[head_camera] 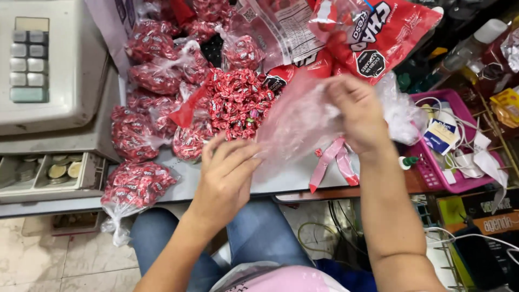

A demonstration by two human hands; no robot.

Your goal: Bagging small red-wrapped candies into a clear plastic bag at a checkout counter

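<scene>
We see an empty clear plastic bag [300, 121] stretched between our two hands above the edge of the counter [281, 181]. Our left hand [227, 173] pinches its lower edge with fingers nearly straight and pressed together. Our right hand [357, 111] is curled over the bag's upper right corner, gripping it. Just beyond the bag lies a loose heap of red wrapped candies [238, 103]. To the left, small clear bags filled with the same candies [143, 186] are scattered over the counter, one hanging off the edge. A large red candy package [389, 38] lies torn open behind our right hand. On the far left, a cash register [48, 65] has its drawer [48, 173] open with coins inside. A pink basket [448, 173] at right holds cables and small packets.
</scene>
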